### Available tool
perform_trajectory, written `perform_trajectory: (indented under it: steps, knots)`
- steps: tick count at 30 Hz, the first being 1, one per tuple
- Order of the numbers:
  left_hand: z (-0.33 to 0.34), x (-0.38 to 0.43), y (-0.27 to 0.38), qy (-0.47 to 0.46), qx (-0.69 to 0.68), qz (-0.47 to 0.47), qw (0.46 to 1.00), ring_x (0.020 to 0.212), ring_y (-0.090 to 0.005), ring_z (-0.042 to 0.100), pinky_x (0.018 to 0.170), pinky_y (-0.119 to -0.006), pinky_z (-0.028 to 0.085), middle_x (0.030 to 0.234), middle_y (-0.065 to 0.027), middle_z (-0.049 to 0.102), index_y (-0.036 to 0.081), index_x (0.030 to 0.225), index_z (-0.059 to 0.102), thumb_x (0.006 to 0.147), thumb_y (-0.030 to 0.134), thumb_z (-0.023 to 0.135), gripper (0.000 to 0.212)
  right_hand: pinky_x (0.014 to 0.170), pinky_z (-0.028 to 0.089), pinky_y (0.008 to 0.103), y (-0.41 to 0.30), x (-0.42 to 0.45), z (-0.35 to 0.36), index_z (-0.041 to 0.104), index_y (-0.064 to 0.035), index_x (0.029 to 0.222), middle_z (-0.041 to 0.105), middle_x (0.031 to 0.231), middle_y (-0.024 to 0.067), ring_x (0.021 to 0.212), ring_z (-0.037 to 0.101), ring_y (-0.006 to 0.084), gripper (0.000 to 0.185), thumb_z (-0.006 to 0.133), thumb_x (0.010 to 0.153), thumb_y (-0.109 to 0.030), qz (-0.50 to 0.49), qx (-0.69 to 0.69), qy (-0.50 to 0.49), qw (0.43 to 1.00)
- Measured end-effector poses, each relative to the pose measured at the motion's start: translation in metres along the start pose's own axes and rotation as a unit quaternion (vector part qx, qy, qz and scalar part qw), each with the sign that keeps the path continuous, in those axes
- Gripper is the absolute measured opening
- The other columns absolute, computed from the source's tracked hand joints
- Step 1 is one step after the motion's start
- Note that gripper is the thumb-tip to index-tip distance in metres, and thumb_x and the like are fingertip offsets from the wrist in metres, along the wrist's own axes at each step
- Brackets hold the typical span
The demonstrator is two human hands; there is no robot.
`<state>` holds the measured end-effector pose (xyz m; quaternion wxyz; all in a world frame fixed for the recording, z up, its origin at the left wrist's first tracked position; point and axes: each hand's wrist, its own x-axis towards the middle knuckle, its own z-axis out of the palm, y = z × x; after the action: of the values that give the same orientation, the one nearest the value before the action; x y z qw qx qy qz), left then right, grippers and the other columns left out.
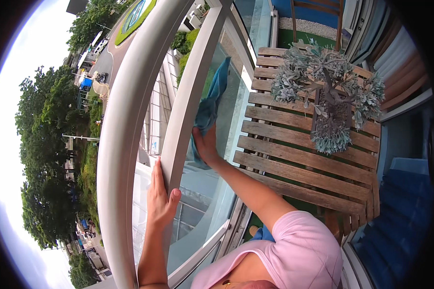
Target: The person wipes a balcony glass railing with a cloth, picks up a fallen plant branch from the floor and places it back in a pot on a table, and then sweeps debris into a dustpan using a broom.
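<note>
A teal cloth [209, 108] lies bunched against the glass panel [199, 180] of a balcony railing, its upper end trailing up the pane. My right hand [206, 144] presses on the cloth's lower part, thumb beside the rail. My left hand [162, 197] rests on the white metal lower rail [182, 119], fingers stretched along its outer side and the thumb on the near side. Left of that rail runs the thick rounded white handrail [121, 126]. The right fingers are partly hidden by the cloth.
A slatted wooden table [303, 177] stands close on the right, bearing an artificial bonsai-like plant [327, 76] in a rectangular pot. A wooden chair [316, 7] is behind it. Sliding door frames and a curtain [401, 72] line the far right. Trees and a road lie beyond the railing.
</note>
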<state>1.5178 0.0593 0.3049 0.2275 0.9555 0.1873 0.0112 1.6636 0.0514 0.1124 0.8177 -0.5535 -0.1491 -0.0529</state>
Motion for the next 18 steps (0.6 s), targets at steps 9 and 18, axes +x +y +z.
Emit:
perform_trajectory:
  steps: [9, 18]
  knots:
    - [-0.004, -0.005, 0.006, 0.014, 0.007, -0.019, 1.000, 0.125, -0.0414, 0.037, 0.101, -0.041, 0.032, 0.136, -0.0267, 0.034, -0.004, 0.139, 0.021, 0.081, 0.071, 0.036, 0.096, 0.108, 0.012, 0.0486, 0.022, -0.046, -0.004, 0.037, 0.0019, 0.129, 0.035, 0.135, 0.0243, 0.127, 0.027, 0.0425, 0.047, 0.043, 0.092, -0.027, 0.044, -0.052, 0.030, 0.997]
    - [0.003, 0.005, 0.013, 0.004, 0.002, -0.027, 1.000, 0.123, -0.0417, 0.039, 0.100, -0.042, 0.033, 0.134, -0.0263, 0.038, -0.004, 0.139, 0.023, 0.080, 0.072, 0.038, 0.097, 0.103, 0.023, 0.0359, 0.132, 0.152, -0.067, 0.032, 0.0035, 0.129, 0.038, 0.130, 0.0207, 0.121, 0.036, 0.0316, 0.058, 0.047, 0.093, -0.039, 0.070, 0.059, 0.107, 0.990]
